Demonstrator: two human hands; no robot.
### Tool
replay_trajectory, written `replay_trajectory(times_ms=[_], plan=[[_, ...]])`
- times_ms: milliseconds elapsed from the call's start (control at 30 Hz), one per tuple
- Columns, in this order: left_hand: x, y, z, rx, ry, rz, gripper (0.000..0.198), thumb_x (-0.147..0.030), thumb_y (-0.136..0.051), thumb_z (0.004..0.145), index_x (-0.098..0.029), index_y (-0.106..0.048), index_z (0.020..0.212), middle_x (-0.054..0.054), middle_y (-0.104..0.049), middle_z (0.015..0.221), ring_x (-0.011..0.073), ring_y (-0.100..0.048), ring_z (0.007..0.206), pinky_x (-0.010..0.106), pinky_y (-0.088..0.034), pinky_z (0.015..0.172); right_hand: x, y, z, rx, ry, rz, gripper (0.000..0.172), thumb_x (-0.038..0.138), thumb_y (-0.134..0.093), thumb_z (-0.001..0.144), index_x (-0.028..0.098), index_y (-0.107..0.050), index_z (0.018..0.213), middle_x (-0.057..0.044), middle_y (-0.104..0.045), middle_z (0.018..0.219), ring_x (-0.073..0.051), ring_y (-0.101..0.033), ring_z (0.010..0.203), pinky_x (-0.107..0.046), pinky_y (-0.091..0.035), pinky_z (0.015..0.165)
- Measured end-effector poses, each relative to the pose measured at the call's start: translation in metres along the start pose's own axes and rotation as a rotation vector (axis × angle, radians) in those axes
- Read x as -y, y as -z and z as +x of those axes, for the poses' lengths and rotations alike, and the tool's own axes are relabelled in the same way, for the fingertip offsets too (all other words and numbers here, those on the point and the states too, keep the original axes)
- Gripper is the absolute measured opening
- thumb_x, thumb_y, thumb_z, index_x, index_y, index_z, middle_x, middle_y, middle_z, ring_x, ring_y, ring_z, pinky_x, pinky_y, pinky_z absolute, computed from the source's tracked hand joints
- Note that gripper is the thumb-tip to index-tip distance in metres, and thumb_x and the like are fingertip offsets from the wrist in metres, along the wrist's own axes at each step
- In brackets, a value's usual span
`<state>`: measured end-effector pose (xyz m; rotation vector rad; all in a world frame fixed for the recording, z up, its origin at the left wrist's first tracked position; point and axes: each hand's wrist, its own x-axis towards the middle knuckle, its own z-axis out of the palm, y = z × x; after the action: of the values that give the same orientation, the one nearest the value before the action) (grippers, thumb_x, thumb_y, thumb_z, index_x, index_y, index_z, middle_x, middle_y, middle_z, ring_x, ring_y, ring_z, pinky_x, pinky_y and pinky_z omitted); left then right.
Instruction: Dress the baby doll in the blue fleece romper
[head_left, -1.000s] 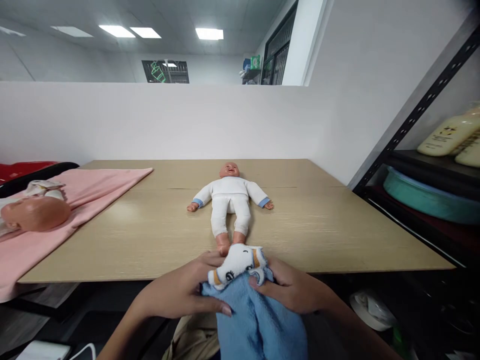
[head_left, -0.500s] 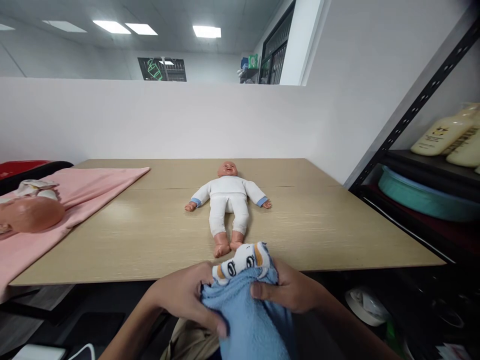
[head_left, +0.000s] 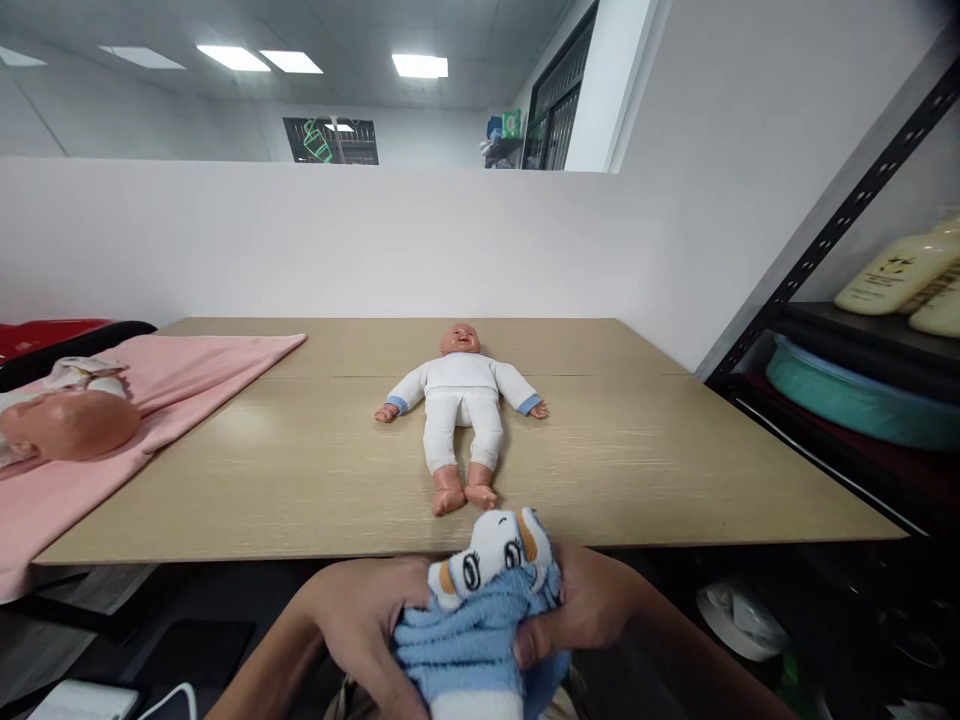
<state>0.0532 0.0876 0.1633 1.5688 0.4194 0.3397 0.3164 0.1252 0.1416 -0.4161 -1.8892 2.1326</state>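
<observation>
Both hands are just in front of the table's near edge, gathering a soft blue fleece garment (head_left: 469, 640) into folds. It has a white animal face with stitched eyes and orange patches at the top, and a white band at the bottom; its exact kind I cannot make out. My left hand (head_left: 367, 615) grips its left side, with the fingertips hidden in the cloth. My right hand (head_left: 589, 600) holds the right side, thumb pressed on the front. Beyond them, a baby doll (head_left: 463, 385) in a white outfit with blue cuffs lies on its back, bare feet toward me.
The doll lies on a wooden table (head_left: 637, 450). At the left, a second doll (head_left: 79, 425) rests on a pink cloth (head_left: 195, 385). A black shelf at the right carries a teal basin (head_left: 855, 395) and cream bottles (head_left: 892, 275). A white wall stands behind the table.
The garment has moved slightly down toward me and is more bunched up, with its white band now showing at the bottom. Both hands still hold it. The doll lies unmoved.
</observation>
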Motion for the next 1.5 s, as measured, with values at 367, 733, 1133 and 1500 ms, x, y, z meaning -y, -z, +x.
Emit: replay_trajectory(times_ms=[367, 733, 1133, 1500], plan=[[0.040, -0.022, -0.009, -0.323, -0.097, -0.366, 0.049, -0.063, -0.092, 0.072, -0.018, -0.074, 0.082, 0.003, -0.065, 0.068, 0.0161, -0.059, 0.063, 0.033, -0.057, 0.076, 0.005, -0.019, -0.002, -0.098, 0.030, 0.144, 0.101, 0.051, -0.100, 0.071, 0.022, -0.054, 0.156, -0.014, -0.068, 0.148, -0.033, -0.066, 0.136, -0.051, -0.045, 0.123], [0.038, -0.039, 0.004, -1.036, 0.145, 0.067, 0.057, -0.035, -0.071, 0.090, -0.025, -0.039, 0.135, -0.002, -0.068, 0.091, 0.0160, -0.058, 0.071, 0.026, -0.046, 0.066, 0.003, -0.037, 0.019, -0.769, 0.069, -0.787, 0.045, 0.013, -0.062, 0.088, 0.025, -0.072, 0.130, -0.011, -0.078, 0.124, -0.032, -0.070, 0.122, -0.048, -0.052, 0.115], [0.081, 0.002, 0.025, -1.076, 0.634, 0.998, 0.021, -0.024, -0.047, 0.103, -0.019, -0.063, 0.116, 0.016, -0.080, 0.111, 0.0366, -0.072, 0.116, 0.057, -0.036, 0.114, -0.012, -0.012, 0.070, -0.664, -0.303, -1.141, 0.039, 0.019, -0.049, 0.101, 0.012, -0.062, 0.138, -0.025, -0.060, 0.151, -0.037, -0.065, 0.134, -0.050, -0.053, 0.108], [0.106, 0.034, 0.018, -1.179, 0.135, 0.594, 0.033, -0.027, -0.050, 0.097, -0.020, -0.060, 0.128, 0.014, -0.066, 0.134, 0.0327, -0.057, 0.132, 0.052, -0.041, 0.117, -0.025, 0.021, 0.080, -0.687, -0.063, -0.852, 0.029, 0.014, -0.057, 0.098, 0.020, -0.067, 0.124, -0.013, -0.076, 0.125, -0.029, -0.072, 0.122, -0.041, -0.053, 0.108]])
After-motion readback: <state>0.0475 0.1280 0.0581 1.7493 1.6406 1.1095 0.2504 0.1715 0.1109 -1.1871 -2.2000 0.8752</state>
